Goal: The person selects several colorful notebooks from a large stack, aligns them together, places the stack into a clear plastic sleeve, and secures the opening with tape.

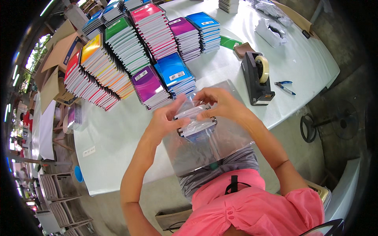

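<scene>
In front of me is a small stack of spiral notebooks (199, 128) inside clear plastic, its page edges turned upward and its blue cover partly visible through the film. From the left, my left hand (167, 118) closes its thumb and fingers on the plastic. My right hand (220, 104) grips the film from the other side, fingers curled over the top of the stack. Beneath the bundle, clear plastic sheets or bags (201, 155) lie flat and hang over the table's near edge toward my lap. Reflections hide exactly where the fingertips press.
Tall piles of spiral notebooks (122, 47) in several colours fill the far left of the white table (110, 165). To the right stand a black tape dispenser (252, 78) and blue-handled pliers (286, 87). Crumpled plastic (271, 33) lies farther back. Cardboard boxes (61, 55) stand beyond the left edge.
</scene>
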A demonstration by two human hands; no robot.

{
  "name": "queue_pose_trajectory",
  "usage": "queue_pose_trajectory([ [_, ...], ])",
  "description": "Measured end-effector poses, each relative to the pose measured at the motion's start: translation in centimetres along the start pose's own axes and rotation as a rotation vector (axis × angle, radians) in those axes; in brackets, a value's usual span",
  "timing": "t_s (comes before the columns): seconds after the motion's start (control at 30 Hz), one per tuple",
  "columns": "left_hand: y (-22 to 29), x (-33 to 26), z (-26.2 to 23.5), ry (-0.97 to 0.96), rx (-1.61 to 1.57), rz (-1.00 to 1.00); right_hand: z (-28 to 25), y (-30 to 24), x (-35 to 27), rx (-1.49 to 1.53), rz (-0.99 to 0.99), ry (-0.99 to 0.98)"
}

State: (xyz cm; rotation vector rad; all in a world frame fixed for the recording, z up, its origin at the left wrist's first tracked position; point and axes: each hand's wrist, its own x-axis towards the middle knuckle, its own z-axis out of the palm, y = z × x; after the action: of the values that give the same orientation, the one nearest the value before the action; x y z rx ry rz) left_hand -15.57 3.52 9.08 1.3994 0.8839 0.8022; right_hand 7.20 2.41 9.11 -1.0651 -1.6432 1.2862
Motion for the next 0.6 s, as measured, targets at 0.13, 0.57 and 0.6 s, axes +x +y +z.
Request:
queue_pose_trajectory([
  [0.13, 0.4, 0.5, -1.4, -0.258, 0.006, -0.333, -0.2, -0.2, 0.4, 0.107, 0.152, -0.110],
  [0.57, 1.6, -0.4, -0.8, -0.290, 0.289, -0.121, 0.3, -0.1, -0.3, 0.176, 0.041, -0.141],
  [0.6, 2.4, -1.0, -0.5, -0.321, 0.664, 0.035, 0.1, -0.3, -0.4, 0.086, 0.006, -0.164],
])
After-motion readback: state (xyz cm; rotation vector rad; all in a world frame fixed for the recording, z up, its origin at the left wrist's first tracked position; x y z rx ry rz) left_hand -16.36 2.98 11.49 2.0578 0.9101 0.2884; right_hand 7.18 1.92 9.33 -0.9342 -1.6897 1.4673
